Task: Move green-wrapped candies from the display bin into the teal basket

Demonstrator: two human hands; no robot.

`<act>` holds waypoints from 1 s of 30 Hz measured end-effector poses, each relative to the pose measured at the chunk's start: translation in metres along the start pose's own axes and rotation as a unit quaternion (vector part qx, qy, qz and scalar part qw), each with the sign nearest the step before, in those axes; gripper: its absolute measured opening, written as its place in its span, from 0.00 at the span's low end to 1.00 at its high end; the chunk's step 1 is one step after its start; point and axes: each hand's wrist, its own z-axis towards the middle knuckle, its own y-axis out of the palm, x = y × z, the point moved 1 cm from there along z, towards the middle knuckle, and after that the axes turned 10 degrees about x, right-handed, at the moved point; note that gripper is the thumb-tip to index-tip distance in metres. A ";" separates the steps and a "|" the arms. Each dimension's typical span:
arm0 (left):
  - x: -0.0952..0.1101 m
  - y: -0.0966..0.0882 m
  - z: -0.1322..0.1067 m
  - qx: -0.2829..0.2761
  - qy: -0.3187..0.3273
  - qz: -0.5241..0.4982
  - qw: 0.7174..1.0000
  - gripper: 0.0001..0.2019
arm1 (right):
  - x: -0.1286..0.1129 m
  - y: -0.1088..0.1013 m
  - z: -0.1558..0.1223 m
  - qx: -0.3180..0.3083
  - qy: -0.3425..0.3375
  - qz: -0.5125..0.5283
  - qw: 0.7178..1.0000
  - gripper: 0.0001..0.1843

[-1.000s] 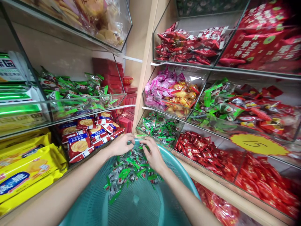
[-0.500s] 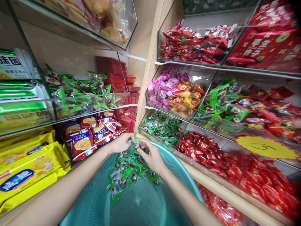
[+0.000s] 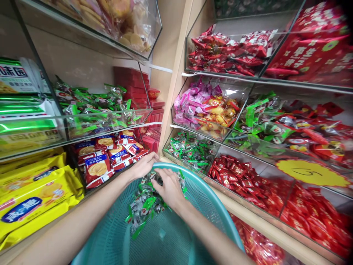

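A teal plastic basket sits in front of me with a heap of green-wrapped candies at its far side. My left hand grips the basket's far rim, fingers curled over it. My right hand lies palm down on the candies, fingers bent into the heap and closing around some of them. Just past the rim, a clear bin on the shelf holds the same green candies.
Glass shelf bins surround the basket: red candies, pink and yellow ones, blue-red biscuit packs, yellow packs at the left. A yellow price tag sticks to a bin front. A wooden shelf edge runs at the right.
My right hand has dropped from the rim down onto the candy heap and slid left. The left hand stays on the rim. The view shifted slightly.
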 end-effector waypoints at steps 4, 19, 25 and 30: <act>0.002 0.000 0.000 -0.003 -0.004 0.009 1.000 0.13 | 0.000 0.004 0.005 0.011 0.030 -0.020 0.999 0.18; 0.005 0.000 -0.001 -0.006 0.003 0.022 1.000 0.16 | 0.005 -0.001 0.008 -0.042 -0.024 -0.049 0.998 0.16; -0.002 0.002 0.000 -0.003 0.008 0.027 1.000 0.16 | 0.001 0.000 0.009 -0.023 -0.031 -0.084 0.996 0.18; -0.004 0.003 0.000 -0.002 0.013 0.038 0.999 0.16 | -0.002 0.003 0.006 0.016 -0.062 -0.100 0.993 0.13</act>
